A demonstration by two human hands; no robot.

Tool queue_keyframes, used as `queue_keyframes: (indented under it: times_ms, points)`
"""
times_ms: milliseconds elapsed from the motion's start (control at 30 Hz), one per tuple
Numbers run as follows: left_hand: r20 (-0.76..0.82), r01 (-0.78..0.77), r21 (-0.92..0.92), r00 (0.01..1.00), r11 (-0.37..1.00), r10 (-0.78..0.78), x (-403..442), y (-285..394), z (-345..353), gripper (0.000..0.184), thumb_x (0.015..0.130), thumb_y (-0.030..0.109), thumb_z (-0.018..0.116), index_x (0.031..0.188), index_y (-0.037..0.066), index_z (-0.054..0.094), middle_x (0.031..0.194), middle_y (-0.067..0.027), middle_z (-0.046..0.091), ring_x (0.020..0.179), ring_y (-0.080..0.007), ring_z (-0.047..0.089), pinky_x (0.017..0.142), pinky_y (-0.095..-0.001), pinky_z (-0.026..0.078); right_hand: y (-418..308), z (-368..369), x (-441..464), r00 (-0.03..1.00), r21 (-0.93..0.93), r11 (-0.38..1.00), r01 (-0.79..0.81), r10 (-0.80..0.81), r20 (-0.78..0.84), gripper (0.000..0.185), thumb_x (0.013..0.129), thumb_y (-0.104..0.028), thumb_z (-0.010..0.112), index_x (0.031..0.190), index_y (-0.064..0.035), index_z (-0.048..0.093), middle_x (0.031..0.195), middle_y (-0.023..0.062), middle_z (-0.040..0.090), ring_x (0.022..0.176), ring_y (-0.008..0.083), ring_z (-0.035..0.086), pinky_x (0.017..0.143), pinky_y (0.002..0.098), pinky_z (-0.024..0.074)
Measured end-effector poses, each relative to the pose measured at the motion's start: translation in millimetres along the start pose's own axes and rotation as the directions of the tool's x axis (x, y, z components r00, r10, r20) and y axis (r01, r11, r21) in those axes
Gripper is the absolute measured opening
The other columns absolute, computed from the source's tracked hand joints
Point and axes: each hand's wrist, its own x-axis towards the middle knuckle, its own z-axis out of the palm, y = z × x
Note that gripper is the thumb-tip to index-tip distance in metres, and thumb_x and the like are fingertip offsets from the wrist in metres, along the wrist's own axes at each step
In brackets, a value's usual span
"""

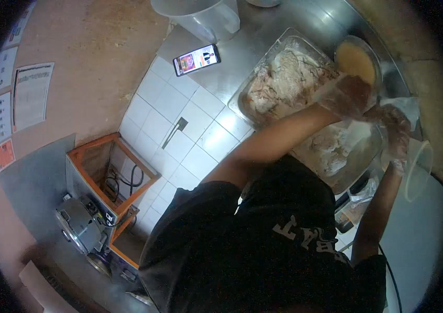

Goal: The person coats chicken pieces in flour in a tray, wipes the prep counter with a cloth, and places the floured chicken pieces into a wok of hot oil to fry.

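Observation:
My left hand [353, 95], in a clear plastic glove, reaches across a clear rectangular tub [242, 104]. It is beside a bowl of orange-brown liquid [355, 61]; its fingers are blurred and partly hidden. Close to it, over the tub's right end, my right hand [396, 128] also wears a clear glove. Its fingers look curled, with a pale plastic sheet [405, 108] beside them; what they hold, if anything, is unclear. White flour-like powder covers lumpy, pinkish pieces [294, 78] inside the tub, which look like raw meat. My left forearm hides the tub's middle.
The tub stands on a steel counter [263, 26]. A lit phone [197, 60] lies near a large translucent jug [206, 18]. A round, clear plastic container [418, 172] is at the right. Below left are a wooden-framed cabinet [93, 151], a metal appliance [80, 224] and white floor tiles [180, 135].

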Motion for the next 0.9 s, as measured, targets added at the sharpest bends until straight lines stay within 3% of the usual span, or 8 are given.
queue_keyframes:
  times_ms: [100,167,200,333,400,533,633,900]
  points:
    - [-0.007,0.005,0.040,1.000,0.999,-0.005,-27.7,-17.4,22.2,0.025,0.076,0.025,0.056,0.080,0.000,0.062,0.079,-0.0135,0.063,0.075,-0.0254,0.061,0.070,-0.0365,0.047,56.4,-17.7,23.1,0.963,-0.679,0.734,0.003,-0.184,-0.195,0.035,0.087,-0.020,0.053,0.116,-0.0014,0.050,0.079,0.0072,0.057,0.072,0.0141,0.055,0.067,0.0246,0.0445]
    - [-0.061,-0.035,0.075,0.997,0.997,0.039,-48.1,-20.6,10.2,0.023,0.076,0.024,0.056,0.078,0.001,0.061,0.077,-0.0131,0.062,0.073,-0.0255,0.061,0.069,-0.0364,0.047,78.3,-36.0,37.5,0.799,-0.963,-0.140,-0.230,-0.592,-0.105,0.032,0.084,-0.018,0.058,0.111,-0.0006,0.055,0.090,0.0086,0.061,0.081,0.0148,0.057,0.075,0.0266,0.0448]
    - [-0.117,-0.067,0.108,0.990,0.992,0.079,-56.8,-21.4,7.9,0.021,0.076,0.023,0.055,0.077,0.002,0.060,0.076,-0.0128,0.061,0.072,-0.0257,0.060,0.068,-0.0363,0.046,81.3,-46.6,39.9,0.714,-0.735,-0.528,-0.426,-0.695,0.085,0.031,0.083,-0.018,0.060,0.109,-0.0002,0.057,0.096,0.0092,0.062,0.085,0.0152,0.058,0.079,0.0277,0.0449]
    - [-0.212,-0.204,-0.601,0.973,0.772,0.092,-78.5,-36.7,32.0,0.017,0.075,0.021,0.055,0.075,0.004,0.057,0.073,-0.0108,0.058,0.072,-0.0250,0.058,0.066,-0.0362,0.046,22.2,-124.6,-4.8,0.676,-0.474,-0.610,-0.634,-0.736,0.042,0.044,0.081,-0.026,0.064,0.115,-0.0005,0.051,0.109,0.0123,0.056,0.102,0.0201,0.051,0.089,0.0326,0.0395]
    - [0.269,0.340,-0.221,0.922,0.914,-0.278,-84.1,-12.9,23.8,0.022,0.080,0.023,0.054,0.089,0.005,0.063,0.090,-0.0139,0.063,0.086,-0.0315,0.060,0.078,-0.0400,0.047,17.7,-163.2,-29.4,0.734,-0.413,-0.667,-0.620,-0.679,-0.006,0.051,0.079,-0.028,0.065,0.119,-0.0014,0.048,0.116,0.0148,0.052,0.108,0.0236,0.048,0.092,0.0356,0.0376]
    - [-0.160,-0.075,-0.070,0.985,0.995,0.063,-147.3,-18.6,109.7,0.025,0.077,0.027,0.055,0.083,0.003,0.062,0.078,-0.0131,0.062,0.070,-0.0265,0.059,0.062,-0.0395,0.047,35.7,-229.4,-60.1,0.813,-0.375,-0.739,-0.560,-0.576,-0.080,0.065,0.076,-0.034,0.068,0.127,-0.0032,0.041,0.128,0.0198,0.045,0.120,0.0305,0.041,0.099,0.0415,0.0337]
    - [0.513,0.132,-0.040,0.853,0.990,-0.093,-152.2,20.3,44.3,0.028,0.079,0.026,0.053,0.092,0.003,0.064,0.086,-0.0132,0.064,0.077,-0.0267,0.061,0.068,-0.0393,0.048,43.5,-256.1,-65.0,0.807,-0.362,-0.729,-0.581,-0.575,-0.135,0.065,0.077,-0.034,0.067,0.128,-0.0035,0.039,0.128,0.0197,0.045,0.120,0.0305,0.041,0.099,0.0412,0.0343]
    - [0.556,0.284,-0.270,0.826,0.920,-0.091,-151.7,13.6,81.3,0.035,0.080,0.028,0.055,0.104,0.003,0.056,0.093,-0.0154,0.062,0.086,-0.0293,0.059,0.076,-0.0392,0.046,65.6,-266.1,-78.1,0.798,-0.453,-0.660,-0.600,-0.530,-0.286,0.066,0.079,-0.034,0.065,0.130,-0.0043,0.036,0.127,0.0192,0.046,0.120,0.0303,0.041,0.098,0.0406,0.0359]
